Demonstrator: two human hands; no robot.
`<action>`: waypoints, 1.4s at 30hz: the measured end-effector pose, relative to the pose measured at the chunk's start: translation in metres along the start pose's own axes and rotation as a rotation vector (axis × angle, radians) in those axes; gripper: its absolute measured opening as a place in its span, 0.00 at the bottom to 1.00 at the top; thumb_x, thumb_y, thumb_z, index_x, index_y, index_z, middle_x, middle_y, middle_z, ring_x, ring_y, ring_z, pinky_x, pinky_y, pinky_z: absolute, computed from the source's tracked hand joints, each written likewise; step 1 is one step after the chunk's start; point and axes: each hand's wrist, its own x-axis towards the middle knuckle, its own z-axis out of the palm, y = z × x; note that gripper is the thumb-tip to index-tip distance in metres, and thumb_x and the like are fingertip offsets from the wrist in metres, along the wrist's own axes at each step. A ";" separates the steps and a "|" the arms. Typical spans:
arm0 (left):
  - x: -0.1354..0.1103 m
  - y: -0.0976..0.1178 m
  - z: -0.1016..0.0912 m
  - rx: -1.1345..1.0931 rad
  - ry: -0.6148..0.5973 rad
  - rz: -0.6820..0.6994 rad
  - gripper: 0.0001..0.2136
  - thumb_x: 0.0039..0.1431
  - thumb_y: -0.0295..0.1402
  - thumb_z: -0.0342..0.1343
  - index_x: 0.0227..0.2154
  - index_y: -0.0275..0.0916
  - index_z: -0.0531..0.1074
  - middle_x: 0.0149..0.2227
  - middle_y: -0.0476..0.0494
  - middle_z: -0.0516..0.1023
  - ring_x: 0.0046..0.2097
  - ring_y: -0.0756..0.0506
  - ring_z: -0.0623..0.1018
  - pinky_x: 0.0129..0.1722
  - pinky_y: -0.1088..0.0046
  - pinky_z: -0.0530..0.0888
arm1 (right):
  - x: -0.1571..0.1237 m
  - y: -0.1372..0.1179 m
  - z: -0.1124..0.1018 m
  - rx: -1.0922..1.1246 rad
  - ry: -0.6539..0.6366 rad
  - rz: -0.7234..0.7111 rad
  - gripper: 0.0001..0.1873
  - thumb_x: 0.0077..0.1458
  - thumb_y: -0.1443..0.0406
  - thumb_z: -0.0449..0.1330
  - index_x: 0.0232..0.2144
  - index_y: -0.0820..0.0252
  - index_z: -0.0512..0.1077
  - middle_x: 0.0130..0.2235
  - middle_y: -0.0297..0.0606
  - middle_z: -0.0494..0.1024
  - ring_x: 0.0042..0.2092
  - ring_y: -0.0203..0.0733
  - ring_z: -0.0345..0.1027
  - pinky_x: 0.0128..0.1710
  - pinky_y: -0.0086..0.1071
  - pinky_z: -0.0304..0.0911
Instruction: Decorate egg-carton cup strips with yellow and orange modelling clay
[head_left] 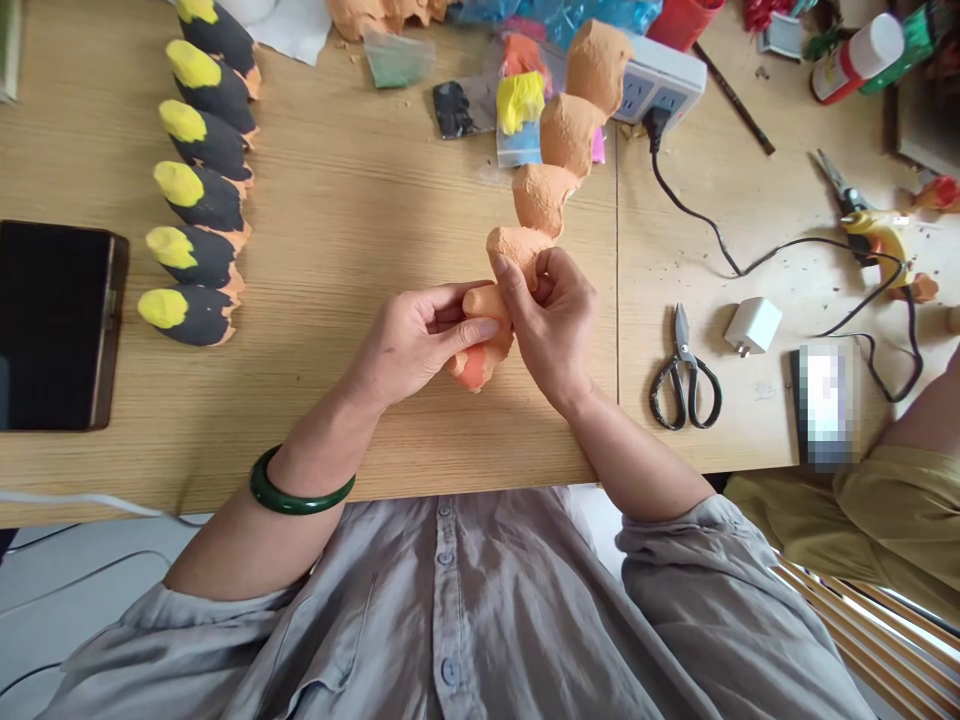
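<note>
Both my hands hold the near end of a strip of orange egg-carton cups that runs from the hands toward the back of the wooden table. My left hand pinches the nearest orange cup from the left, thumb and fingers closed on it. From the right, my right hand grips the same end with fingers curled over the cup's top. On my left wrist sits a green bangle.
A row of several black cones with yellow tips lies at the left. A dark tablet sits by the left edge. Scissors, a white charger, a glue gun, a power strip and clay pieces lie to the right and back. Another person's arm shows at far right.
</note>
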 end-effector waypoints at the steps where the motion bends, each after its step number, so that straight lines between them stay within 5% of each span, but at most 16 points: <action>1: 0.000 -0.001 0.000 0.001 0.000 0.004 0.27 0.55 0.55 0.83 0.49 0.41 0.89 0.48 0.41 0.92 0.56 0.35 0.90 0.58 0.62 0.88 | -0.001 -0.001 0.000 -0.006 0.005 -0.013 0.34 0.66 0.34 0.68 0.29 0.49 0.60 0.30 0.32 0.59 0.34 0.42 0.61 0.29 0.36 0.59; 7: 0.000 -0.001 0.002 0.009 0.023 0.037 0.27 0.57 0.57 0.81 0.48 0.39 0.89 0.47 0.39 0.91 0.55 0.34 0.89 0.57 0.61 0.87 | -0.002 -0.001 0.002 -0.005 0.038 -0.163 0.33 0.70 0.40 0.68 0.27 0.47 0.57 0.26 0.26 0.56 0.28 0.39 0.50 0.29 0.40 0.52; 11: -0.001 0.001 0.005 0.013 0.050 0.044 0.28 0.57 0.58 0.80 0.48 0.39 0.88 0.46 0.38 0.91 0.56 0.32 0.88 0.56 0.60 0.87 | -0.004 -0.003 0.001 -0.009 0.010 -0.167 0.30 0.72 0.45 0.68 0.27 0.47 0.57 0.26 0.27 0.57 0.27 0.39 0.52 0.30 0.41 0.55; 18: -0.005 0.000 0.011 0.092 0.134 0.086 0.26 0.62 0.60 0.76 0.45 0.40 0.87 0.41 0.41 0.89 0.44 0.39 0.87 0.41 0.68 0.83 | -0.011 -0.006 0.003 -0.011 0.018 -0.117 0.33 0.71 0.38 0.67 0.27 0.48 0.58 0.26 0.28 0.60 0.28 0.40 0.55 0.30 0.41 0.60; 24: -0.006 -0.005 0.008 0.127 0.236 0.120 0.27 0.72 0.62 0.64 0.28 0.44 0.80 0.26 0.46 0.77 0.34 0.43 0.81 0.34 0.69 0.78 | -0.011 -0.003 0.006 0.102 -0.040 -0.077 0.31 0.70 0.38 0.68 0.29 0.48 0.62 0.26 0.27 0.68 0.26 0.40 0.68 0.28 0.39 0.71; 28: -0.004 0.001 0.002 0.034 0.093 0.084 0.19 0.68 0.53 0.71 0.49 0.43 0.87 0.40 0.44 0.85 0.41 0.43 0.84 0.44 0.67 0.82 | -0.004 -0.001 0.005 0.138 0.021 -0.075 0.32 0.69 0.38 0.68 0.28 0.48 0.61 0.24 0.26 0.65 0.25 0.37 0.66 0.26 0.36 0.74; 31: -0.004 0.008 -0.001 -0.023 0.008 0.007 0.29 0.60 0.44 0.77 0.63 0.41 0.84 0.38 0.48 0.84 0.29 0.49 0.76 0.31 0.69 0.77 | -0.002 -0.001 0.004 0.120 0.023 -0.060 0.33 0.68 0.35 0.68 0.28 0.48 0.61 0.24 0.26 0.66 0.26 0.38 0.66 0.26 0.36 0.75; 35: -0.003 0.010 -0.002 -0.069 -0.048 -0.014 0.26 0.60 0.42 0.77 0.60 0.40 0.86 0.36 0.48 0.84 0.25 0.52 0.72 0.26 0.71 0.73 | -0.003 0.000 0.003 0.142 0.010 -0.065 0.32 0.69 0.38 0.68 0.29 0.48 0.61 0.25 0.27 0.66 0.27 0.38 0.67 0.26 0.37 0.74; 42: -0.003 0.004 0.000 -0.014 0.010 0.043 0.27 0.63 0.45 0.78 0.61 0.39 0.84 0.45 0.41 0.89 0.36 0.45 0.84 0.34 0.68 0.79 | -0.004 0.001 0.003 0.073 0.028 -0.127 0.31 0.71 0.39 0.67 0.29 0.47 0.61 0.25 0.27 0.65 0.26 0.38 0.60 0.26 0.37 0.68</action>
